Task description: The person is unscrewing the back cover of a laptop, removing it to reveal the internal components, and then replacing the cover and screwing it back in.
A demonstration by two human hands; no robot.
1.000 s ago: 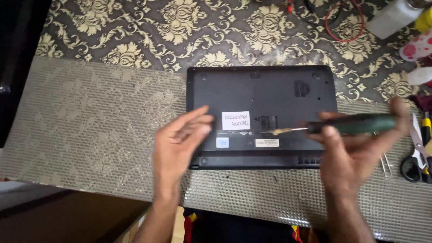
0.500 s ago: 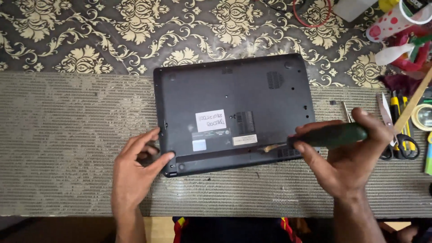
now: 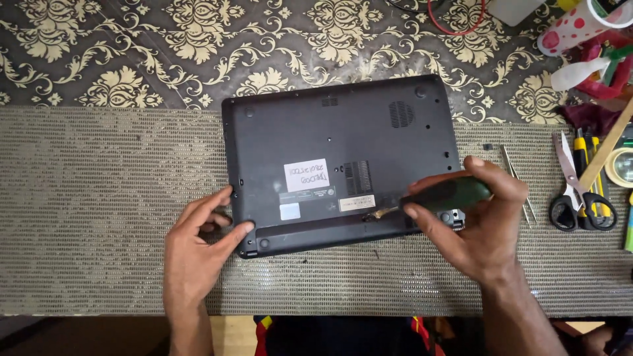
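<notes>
A dark grey laptop (image 3: 343, 161) lies upside down, base panel facing up, on a grey woven mat (image 3: 99, 211) that covers the near part of a table dressed in a dark cloth with gold floral pattern (image 3: 132, 46). The left hand (image 3: 198, 254) rests at the laptop's near left corner, thumb and fingers spread apart and pressing against the edge of the casing; it grips nothing. The right hand (image 3: 481, 224) is closed around the dark green handle of a screwdriver (image 3: 442, 196), whose shaft slants down to the left with its tip touching the base panel near the front edge, just beside a small white label. A larger white label (image 3: 306, 175) sits near the middle of the panel. To the right of the laptop, on the mat, lie metal tweezers (image 3: 517, 178), and further right black-handled scissors (image 3: 580, 191) next to yellow-and-black tools (image 3: 593, 171). A white cup with red dots (image 3: 580, 26) stands at the upper right, and a red wire (image 3: 461, 26) loops near the top edge.
</notes>
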